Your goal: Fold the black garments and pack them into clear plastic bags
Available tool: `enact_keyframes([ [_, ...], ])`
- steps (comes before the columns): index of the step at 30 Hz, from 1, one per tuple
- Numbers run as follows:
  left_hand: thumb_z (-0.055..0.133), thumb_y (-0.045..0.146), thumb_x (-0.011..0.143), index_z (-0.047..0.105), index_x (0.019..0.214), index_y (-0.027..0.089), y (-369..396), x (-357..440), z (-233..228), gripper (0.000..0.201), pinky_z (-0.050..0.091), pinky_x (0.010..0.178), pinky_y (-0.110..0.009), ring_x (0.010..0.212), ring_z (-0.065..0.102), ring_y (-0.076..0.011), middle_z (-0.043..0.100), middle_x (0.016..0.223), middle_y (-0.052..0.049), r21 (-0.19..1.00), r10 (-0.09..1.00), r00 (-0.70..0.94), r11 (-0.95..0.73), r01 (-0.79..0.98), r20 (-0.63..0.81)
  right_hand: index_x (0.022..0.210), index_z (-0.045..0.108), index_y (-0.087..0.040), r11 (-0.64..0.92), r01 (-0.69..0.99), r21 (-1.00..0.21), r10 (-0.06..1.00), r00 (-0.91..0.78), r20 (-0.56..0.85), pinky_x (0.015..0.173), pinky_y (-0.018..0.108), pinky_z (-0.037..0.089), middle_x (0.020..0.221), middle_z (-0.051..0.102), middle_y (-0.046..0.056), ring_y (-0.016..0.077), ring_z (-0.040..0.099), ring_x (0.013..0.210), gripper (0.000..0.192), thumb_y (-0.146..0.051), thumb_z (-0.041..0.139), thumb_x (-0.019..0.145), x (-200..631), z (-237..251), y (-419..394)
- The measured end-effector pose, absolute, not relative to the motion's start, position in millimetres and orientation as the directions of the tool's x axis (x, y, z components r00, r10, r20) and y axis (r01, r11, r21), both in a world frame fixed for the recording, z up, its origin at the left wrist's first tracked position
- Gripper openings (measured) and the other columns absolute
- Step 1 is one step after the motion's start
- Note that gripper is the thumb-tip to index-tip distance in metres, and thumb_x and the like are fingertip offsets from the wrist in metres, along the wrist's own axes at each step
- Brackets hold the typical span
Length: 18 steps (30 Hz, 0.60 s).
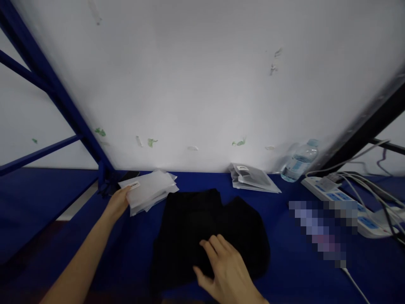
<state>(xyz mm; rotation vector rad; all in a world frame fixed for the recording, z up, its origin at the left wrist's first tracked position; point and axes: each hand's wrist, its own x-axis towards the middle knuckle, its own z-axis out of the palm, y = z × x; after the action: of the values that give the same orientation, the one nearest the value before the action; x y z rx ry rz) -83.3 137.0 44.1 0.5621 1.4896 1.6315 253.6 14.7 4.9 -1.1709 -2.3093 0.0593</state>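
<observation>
My left hand (119, 205) is closed on the near-left edge of a stack of frosted plastic bags (152, 189), which bears a small white label. A black folded garment (190, 223) lies spread on the blue tabletop (284, 261) in front of me. Over the garment's near part is my right hand (223, 266), thumb apart from the loosely bent fingers, with nothing between them. Whether its fingertips touch the cloth I cannot tell. Behind the garment, to the right, lies another frosted zip bag (253, 177) with a label and something dark inside.
A water bottle (299, 162) stands at the back right by the white wall (196, 84). Nearby are a power strip (344, 204) with cables and a blurred-out device (318, 232) on a cord. Blue frame bars (60, 97) rise at the left.
</observation>
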Motion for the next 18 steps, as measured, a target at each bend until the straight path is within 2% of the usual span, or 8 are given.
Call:
enact_keyframes([
  [2,0.056,0.012,0.082,0.057,0.112,0.012,126,-88,38,0.030,0.049,0.088,-0.034,0.106,0.061,-0.0269,0.068,0.106,-0.008,0.990,0.764,-0.634,0.033,-0.139,-0.115,0.112,0.061,-0.016,0.600,0.738,-0.308,0.770,-0.428,0.474,0.079,0.045,0.055,0.095,0.065,0.010,0.0285,0.063,0.087,0.055,-0.048,0.074,0.069,246,6,12],
  [4,0.059,0.016,0.081,0.056,0.116,0.016,112,-74,30,0.035,0.043,0.097,-0.037,0.119,0.051,-0.0292,0.061,0.119,-0.009,0.992,0.750,-0.655,-0.015,0.124,0.093,0.115,0.060,-0.016,0.593,0.745,-0.305,0.767,-0.409,0.494,0.078,0.046,0.055,0.099,0.066,0.011,0.0304,0.063,0.088,0.062,-0.050,0.076,0.066,236,6,12],
  [6,0.057,0.021,0.082,0.061,0.106,0.019,97,-45,23,0.024,0.042,0.097,-0.041,0.115,0.052,-0.0301,0.062,0.114,-0.009,0.831,0.819,-0.428,-0.101,0.548,0.382,0.110,0.061,-0.017,0.577,0.756,-0.311,0.776,-0.388,0.497,0.077,0.045,0.054,0.095,0.067,0.010,0.0296,0.063,0.086,0.042,-0.036,0.072,0.074,227,4,14],
  [7,0.057,0.024,0.083,0.064,0.096,0.022,89,-28,19,0.016,0.044,0.092,-0.041,0.105,0.057,-0.0289,0.065,0.102,-0.008,0.733,0.890,-0.216,-0.172,0.658,0.402,0.106,0.063,-0.018,0.562,0.751,-0.346,0.792,-0.367,0.488,0.077,0.043,0.054,0.091,0.067,0.009,0.0279,0.064,0.085,0.028,-0.027,0.066,0.079,225,3,15],
  [9,0.050,0.026,0.088,0.063,0.095,0.024,74,7,14,0.015,0.049,0.080,-0.036,0.087,0.063,-0.0225,0.066,0.095,-0.004,0.677,0.958,0.096,-0.259,0.689,0.269,0.098,0.063,-0.020,0.510,0.698,-0.502,0.845,-0.299,0.444,0.075,0.038,0.054,0.085,0.067,0.005,0.0234,0.065,0.081,0.016,-0.016,0.055,0.085,230,5,19],
  [11,0.047,0.030,0.092,0.061,0.099,0.024,62,33,11,0.017,0.051,0.076,-0.033,0.083,0.064,-0.0199,0.066,0.095,-0.003,0.675,0.960,0.225,-0.278,0.683,0.167,0.097,0.062,-0.022,0.399,0.603,-0.691,0.911,-0.174,0.375,0.070,0.032,0.053,0.087,0.067,0.004,0.0203,0.065,0.079,0.014,-0.021,0.051,0.089,247,12,25],
  [14,0.051,0.039,0.091,0.059,0.099,0.023,54,50,11,0.020,0.051,0.077,-0.035,0.089,0.064,-0.0223,0.064,0.096,-0.005,0.671,0.967,0.239,-0.233,0.704,0.085,0.100,0.059,-0.023,0.205,0.498,-0.843,0.958,0.072,0.276,0.068,0.029,0.052,0.092,0.069,0.004,0.0196,0.067,0.081,0.018,-0.036,0.052,0.090,289,21,39],
  [18,0.055,0.044,0.087,0.057,0.092,0.021,58,51,15,0.023,0.049,0.077,-0.038,0.089,0.061,-0.0254,0.061,0.093,-0.005,0.652,0.968,0.246,-0.151,0.743,-0.057,0.108,0.058,-0.023,0.060,0.550,-0.833,0.967,0.174,0.184,0.074,0.034,0.054,0.100,0.069,0.007,0.0227,0.067,0.086,0.030,-0.045,0.049,0.090,338,18,53],
])
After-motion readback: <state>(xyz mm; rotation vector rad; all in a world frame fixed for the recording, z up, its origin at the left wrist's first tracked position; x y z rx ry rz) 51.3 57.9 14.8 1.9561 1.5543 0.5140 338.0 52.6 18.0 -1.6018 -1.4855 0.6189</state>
